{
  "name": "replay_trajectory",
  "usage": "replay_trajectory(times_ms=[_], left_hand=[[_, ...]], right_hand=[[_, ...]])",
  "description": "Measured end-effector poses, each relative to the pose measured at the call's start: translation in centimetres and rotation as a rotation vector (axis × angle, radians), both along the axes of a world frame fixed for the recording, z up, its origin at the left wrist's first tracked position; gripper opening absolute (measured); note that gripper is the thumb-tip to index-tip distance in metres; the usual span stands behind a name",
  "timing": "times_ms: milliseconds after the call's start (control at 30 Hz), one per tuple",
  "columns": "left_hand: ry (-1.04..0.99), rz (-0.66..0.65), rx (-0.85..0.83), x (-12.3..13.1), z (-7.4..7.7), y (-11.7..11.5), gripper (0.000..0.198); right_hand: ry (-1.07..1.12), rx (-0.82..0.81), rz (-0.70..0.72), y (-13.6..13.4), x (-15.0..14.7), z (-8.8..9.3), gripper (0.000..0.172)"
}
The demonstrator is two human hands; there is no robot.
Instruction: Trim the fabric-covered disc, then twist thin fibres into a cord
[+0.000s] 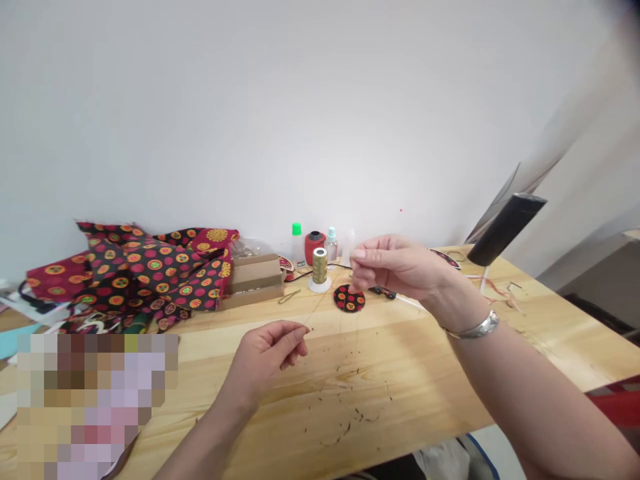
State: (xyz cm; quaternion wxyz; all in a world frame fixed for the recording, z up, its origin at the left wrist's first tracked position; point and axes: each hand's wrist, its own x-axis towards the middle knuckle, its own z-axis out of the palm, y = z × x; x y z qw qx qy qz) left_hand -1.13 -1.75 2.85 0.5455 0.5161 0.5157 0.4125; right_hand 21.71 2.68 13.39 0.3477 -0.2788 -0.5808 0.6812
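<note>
My left hand is low over the front of the table, thumb and forefinger pinched on a fine thread. The thread slants up from those fingertips toward my right hand, which is raised higher with its fingers pinched together. Exactly what sits between the right fingertips is too thin to make out clearly, but the thread seems to lead there. Just below the right hand is a round black fabric disc with red and yellow flowers. A gold thread spool stands upright behind, between the two hands.
Patterned fabric is heaped at left beside a cardboard piece. A green-capped bottle, red thread cone and small bottle line the wall. A black cylinder rises at right. Dark scraps litter the front.
</note>
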Motion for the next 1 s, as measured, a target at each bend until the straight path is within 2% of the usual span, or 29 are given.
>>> replay_trajectory(times_ms=[200, 400, 600, 733, 1000], left_hand=[[-0.057, 0.139, 0.164, 0.5, -0.7, 1.4, 0.017], [-0.339, 0.075, 0.162, 1.7, 0.1, 2.4, 0.018], [-0.589, -0.053, 0.097, 2.7, 0.7, 2.5, 0.012], [-0.582, -0.055, 0.037, 2.7, 0.5, 2.5, 0.013], [-0.483, 0.008, 0.003, 2.6, 0.5, 2.5, 0.013]], right_hand=[[0.058, 0.021, -0.014, 0.5, -1.7, 2.0, 0.018], [0.062, 0.064, -0.016, 0.8, -3.9, 2.8, 0.016], [0.108, 0.086, -0.011, 1.7, -5.1, 2.8, 0.015], [0.141, 0.086, -0.022, 2.7, -5.1, 2.6, 0.014], [0.206, 0.024, -0.137, 4.4, -4.1, 1.5, 0.014]])
